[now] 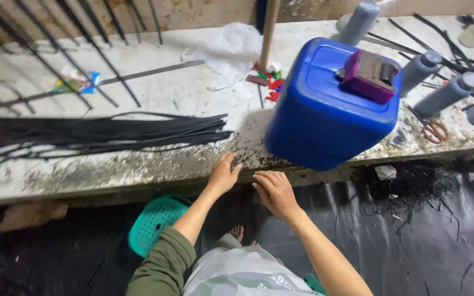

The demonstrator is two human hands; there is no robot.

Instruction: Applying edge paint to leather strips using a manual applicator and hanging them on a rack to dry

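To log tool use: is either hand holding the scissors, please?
No, both the left hand and right hand rest empty on the bench edge; the scissors lie apart.

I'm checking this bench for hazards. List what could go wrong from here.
1. The blue jerrycan stands at the bench edge, just above the right hand; a nudge might tip it off.
2. The purple block resting loose on the jerrycan could slide off.
3. The bundle of black strips lies near the left hand and could be dragged off the edge.
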